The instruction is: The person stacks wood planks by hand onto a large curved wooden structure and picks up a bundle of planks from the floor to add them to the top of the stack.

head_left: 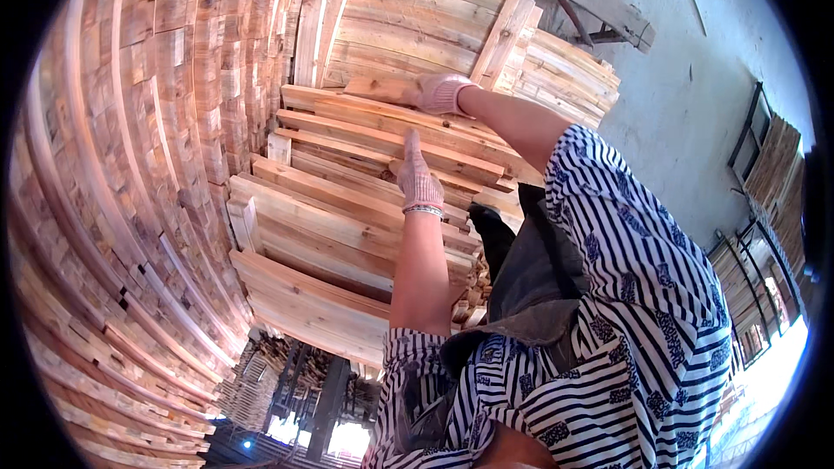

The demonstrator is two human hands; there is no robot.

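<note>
My right hand (443, 94), in a pale pink work glove, is closed around the right-hand part of a short-looking wooden plank (378, 89) on the far part of the stack. Nearer and a little to the left, my left hand (419, 178), gloved too, reaches over the loose boards (347, 143) with its fingers stretched out and nothing visible gripped in it. These boards lie side by side, some with gaps between them. Whether the left fingertips touch a board, I cannot make out.
A tall wall of stacked timber (165, 122) rises on the left. Wide planks with crosswise spacer sticks (504, 39) form the far layer. A pale wall (686, 95) stands to the right, with metal frames (756, 269) beside it. Wider boards (313, 295) lie nearer.
</note>
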